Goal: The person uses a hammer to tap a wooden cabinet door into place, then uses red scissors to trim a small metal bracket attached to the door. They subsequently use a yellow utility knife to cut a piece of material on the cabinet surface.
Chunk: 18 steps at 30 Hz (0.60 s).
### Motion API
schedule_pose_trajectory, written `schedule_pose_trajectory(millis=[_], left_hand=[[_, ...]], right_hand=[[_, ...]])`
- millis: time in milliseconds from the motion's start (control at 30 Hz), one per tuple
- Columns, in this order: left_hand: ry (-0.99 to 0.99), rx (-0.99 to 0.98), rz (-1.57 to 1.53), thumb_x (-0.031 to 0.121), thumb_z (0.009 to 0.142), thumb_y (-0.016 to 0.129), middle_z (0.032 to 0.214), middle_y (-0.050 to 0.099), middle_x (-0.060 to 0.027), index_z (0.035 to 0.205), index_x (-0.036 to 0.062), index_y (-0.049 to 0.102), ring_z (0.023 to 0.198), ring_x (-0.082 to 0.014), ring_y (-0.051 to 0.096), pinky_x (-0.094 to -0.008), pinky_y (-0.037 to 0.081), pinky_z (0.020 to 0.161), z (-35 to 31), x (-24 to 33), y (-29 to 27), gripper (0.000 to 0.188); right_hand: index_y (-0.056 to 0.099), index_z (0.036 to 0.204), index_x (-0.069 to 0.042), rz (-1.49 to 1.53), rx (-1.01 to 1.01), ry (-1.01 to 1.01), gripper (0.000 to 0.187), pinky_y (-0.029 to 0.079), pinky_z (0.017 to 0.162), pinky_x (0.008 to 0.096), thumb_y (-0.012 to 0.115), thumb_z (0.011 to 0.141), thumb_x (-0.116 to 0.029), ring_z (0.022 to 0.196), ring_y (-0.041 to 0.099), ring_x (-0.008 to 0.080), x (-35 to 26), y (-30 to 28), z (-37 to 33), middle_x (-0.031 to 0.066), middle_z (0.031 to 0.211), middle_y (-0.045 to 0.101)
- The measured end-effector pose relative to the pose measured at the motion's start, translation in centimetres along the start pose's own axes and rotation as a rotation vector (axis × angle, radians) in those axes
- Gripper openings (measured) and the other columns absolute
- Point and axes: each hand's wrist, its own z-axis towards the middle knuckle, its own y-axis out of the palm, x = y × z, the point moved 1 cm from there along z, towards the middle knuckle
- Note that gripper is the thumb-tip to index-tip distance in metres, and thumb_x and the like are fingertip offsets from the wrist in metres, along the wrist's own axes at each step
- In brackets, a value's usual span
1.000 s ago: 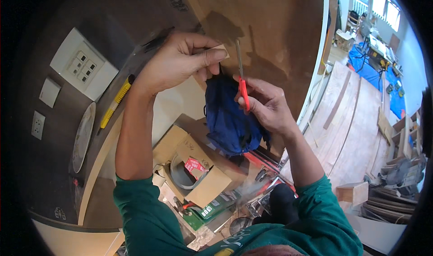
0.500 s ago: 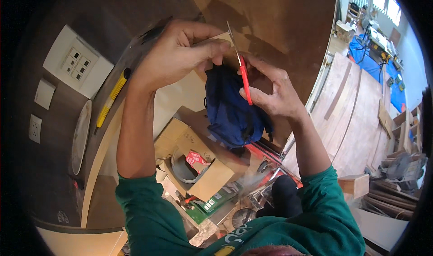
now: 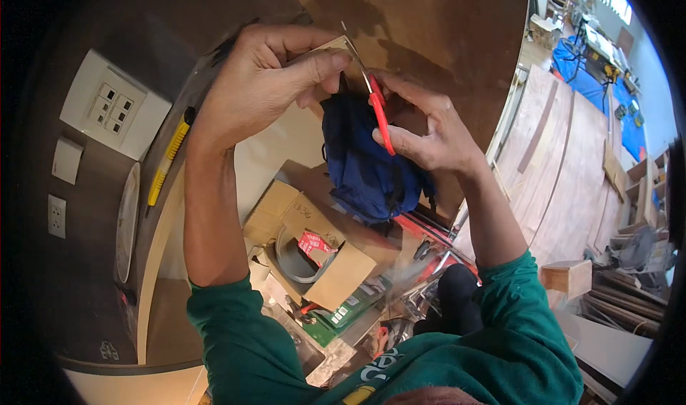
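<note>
At the upper centre of the frame, the left hand [image 3: 275,80] pinches a small pale piece [image 3: 336,44] between thumb and fingers; the thumb covers much of it, so its full shape and material are hard to make out. Just right of it, the right hand [image 3: 432,123] grips red-handled scissors [image 3: 378,105], thumb against the handle, with some of the fingers hidden behind it. The thin blades slant toward the upper left and meet the piece's right edge in the view, but whether they are biting into it cannot be told. Below the hands, a blue bag [image 3: 364,162] has its top partly hidden behind the left hand's fingers. In the lower centre, an open cardboard box [image 3: 344,276] holds a grey coil [image 3: 291,258] and a red packet [image 3: 316,246], the coil partly covered by packet and flap. The dark leg [image 3: 457,298] is cut off by the green shirt [image 3: 493,341], which runs out of the lower edge. Compared with a second ago, when the blades stood clear to the right of the piece, the scissors now lean farther left and overlap its edge, and both hands sit slightly higher in the frame.
</note>
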Motion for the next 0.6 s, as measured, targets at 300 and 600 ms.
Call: schedule_pose_trajectory(millis=[300, 600], left_hand=[[-0.041, -0.011, 0.086, 0.017, 0.092, 0.068, 0.071, 0.066, 0.0002, 0.102, 0.0016, 0.073, 0.056, -0.0033, 0.05, -0.0209, 0.042, 0.052, 0.1, 0.3, 0.0, 0.019], [-0.036, 0.031, 0.128, 0.019, 0.093, 0.068, 0.067, 0.063, -0.0012, 0.085, 0.0008, 0.071, 0.052, -0.0055, 0.048, -0.0227, 0.038, 0.049, 0.1, 0.6, 0.5, 0.02]], right_hand=[[0.059, 0.127, 0.003, 0.108, 0.03, -0.028, 0.062, 0.045, 0.099, 0.0351, 0.08, 0.077, -0.026, 0.109, 0.061, 0.0221, 0.9, 0.2, 0.0, 0.0172, 0.118, 0.066], [0.052, 0.135, 0.006, 0.157, -0.029, -0.04, 0.068, 0.047, 0.093, 0.031, 0.081, 0.079, -0.021, 0.103, 0.057, 0.0164, 2.4, 0.5, 0.0, 0.011, 0.118, 0.059]])
